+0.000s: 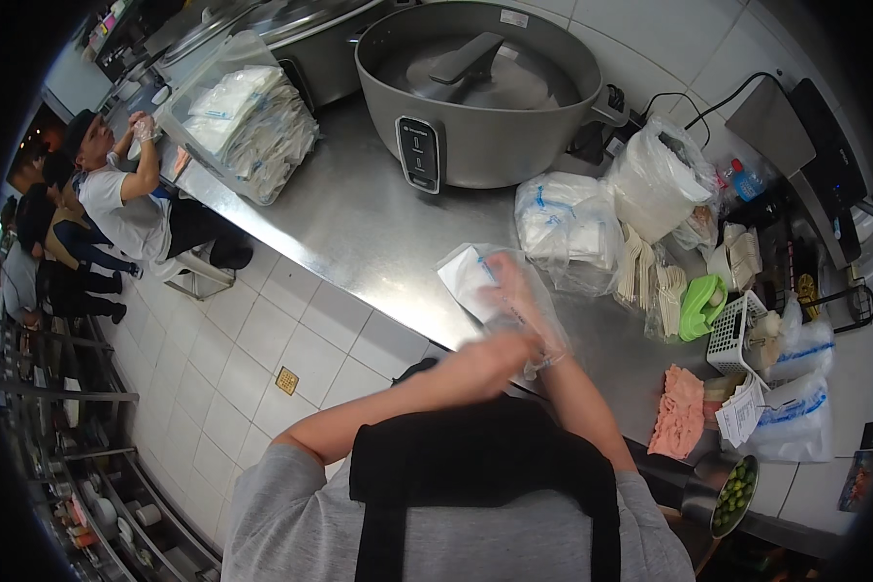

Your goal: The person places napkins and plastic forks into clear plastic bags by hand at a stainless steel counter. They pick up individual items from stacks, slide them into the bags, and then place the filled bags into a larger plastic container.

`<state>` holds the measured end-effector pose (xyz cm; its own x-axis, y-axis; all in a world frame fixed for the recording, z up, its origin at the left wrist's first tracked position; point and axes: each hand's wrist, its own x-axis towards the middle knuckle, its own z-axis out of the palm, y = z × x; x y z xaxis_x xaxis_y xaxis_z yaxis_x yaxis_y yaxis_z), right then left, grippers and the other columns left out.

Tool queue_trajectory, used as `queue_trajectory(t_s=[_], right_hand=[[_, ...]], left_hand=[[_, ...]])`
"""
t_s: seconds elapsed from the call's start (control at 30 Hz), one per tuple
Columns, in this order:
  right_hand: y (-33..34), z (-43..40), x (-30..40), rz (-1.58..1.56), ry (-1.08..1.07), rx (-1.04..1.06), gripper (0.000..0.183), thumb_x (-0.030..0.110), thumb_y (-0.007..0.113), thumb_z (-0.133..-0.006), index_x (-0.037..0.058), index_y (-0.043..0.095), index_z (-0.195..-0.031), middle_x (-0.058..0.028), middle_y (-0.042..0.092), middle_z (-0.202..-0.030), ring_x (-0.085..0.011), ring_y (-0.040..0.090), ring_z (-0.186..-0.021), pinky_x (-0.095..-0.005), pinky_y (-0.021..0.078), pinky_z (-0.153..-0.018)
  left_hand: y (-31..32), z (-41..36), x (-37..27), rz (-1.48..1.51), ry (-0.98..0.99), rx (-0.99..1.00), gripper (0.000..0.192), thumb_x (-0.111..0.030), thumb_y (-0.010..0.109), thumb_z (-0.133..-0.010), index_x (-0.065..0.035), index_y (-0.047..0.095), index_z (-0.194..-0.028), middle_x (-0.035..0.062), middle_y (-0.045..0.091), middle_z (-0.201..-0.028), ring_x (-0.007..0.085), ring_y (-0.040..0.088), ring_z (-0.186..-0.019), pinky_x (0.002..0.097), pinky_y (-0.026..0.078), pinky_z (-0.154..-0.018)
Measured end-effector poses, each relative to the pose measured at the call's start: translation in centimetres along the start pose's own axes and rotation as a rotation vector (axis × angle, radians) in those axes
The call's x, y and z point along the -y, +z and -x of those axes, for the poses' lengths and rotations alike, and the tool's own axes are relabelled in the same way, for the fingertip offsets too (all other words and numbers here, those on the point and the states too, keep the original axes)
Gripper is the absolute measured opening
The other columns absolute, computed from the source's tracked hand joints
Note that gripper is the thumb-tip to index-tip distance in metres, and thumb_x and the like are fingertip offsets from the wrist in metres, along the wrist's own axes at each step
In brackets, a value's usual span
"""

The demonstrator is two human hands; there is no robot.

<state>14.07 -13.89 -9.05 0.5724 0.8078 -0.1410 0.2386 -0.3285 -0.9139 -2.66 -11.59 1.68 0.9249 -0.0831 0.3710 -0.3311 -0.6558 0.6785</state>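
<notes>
My right hand (513, 291) is inside a clear plastic bag (542, 302), near a white folded packet (469, 280) over the steel counter's front edge. My left hand (498, 364) is blurred and crosses over at the bag's mouth by the other wrist; its fingers look curled at the plastic, but the exact hold cannot be told. Just beyond, a clear bag of white packets (567, 225) rests on the counter. Plastic-wrapped wooden cutlery (636, 265) lies to its right.
A large grey rice cooker (480, 131) stands behind, with a plastic bin of packets (211, 156) to its left. At right are a white basket (731, 342), green plastic object (700, 305), pink cloth (678, 411) and pot of green fruit (735, 495). A person (127, 204) sits at left.
</notes>
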Motion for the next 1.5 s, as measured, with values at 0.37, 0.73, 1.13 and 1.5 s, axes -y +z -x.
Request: queue_trajectory(t_s=[0.37,0.73,1.13,1.5], right_hand=[[-2.2,6.8,-0.4,0.13,-0.089,-0.177,0.04,0.006,0.062,-0.066,0.0068,0.048,-0.103,-0.0073,0.054,-0.08,-0.0149,0.053,-0.074,-0.0294,0.0429,-0.064],[-3.2,9.7,-1.1,0.304,-0.11,-0.23,0.044,0.021,0.066,-0.069,0.0145,0.052,-0.11,-0.0086,0.054,-0.069,-0.021,0.053,-0.061,-0.0335,0.0418,-0.056],[-14.5,13.5,-0.2,-0.194,0.302,-0.007,0.013,0.006,0.057,-0.076,0.0028,0.059,-0.088,-0.0031,0.058,-0.067,-0.0104,0.056,-0.056,-0.0196,0.045,-0.05],[-22.4,14.2,-5.4,1.082,0.398,-0.906,0.009,0.011,0.055,-0.073,0.0039,0.06,-0.076,-0.0149,0.06,-0.076,-0.0315,0.06,-0.071,-0.0421,0.0478,-0.062]], left_hand=[[-0.6,0.2,10.0,-0.336,-0.365,-0.269,0.021,-0.008,0.051,-0.076,-0.0027,0.049,-0.096,0.0127,0.05,-0.109,0.0289,0.05,-0.098,0.0374,0.044,-0.078],[-2.8,-3.7,12.4,-0.382,-0.445,-0.005,0.051,-0.026,0.061,-0.072,-0.0026,0.046,-0.115,0.0147,0.051,-0.113,0.0303,0.047,-0.104,0.0406,0.039,-0.083],[-7.7,-1.1,14.3,-0.123,-0.844,-0.106,0.06,-0.005,0.066,-0.06,-0.0093,0.045,-0.116,0.0157,0.059,-0.089,0.0295,0.058,-0.082,0.0369,0.045,-0.076],[-5.1,-2.4,8.7,-0.266,-0.289,-0.381,0.058,-0.003,0.066,-0.065,-0.0056,0.044,-0.119,0.015,0.045,-0.121,0.0323,0.041,-0.111,0.038,0.033,-0.094]])
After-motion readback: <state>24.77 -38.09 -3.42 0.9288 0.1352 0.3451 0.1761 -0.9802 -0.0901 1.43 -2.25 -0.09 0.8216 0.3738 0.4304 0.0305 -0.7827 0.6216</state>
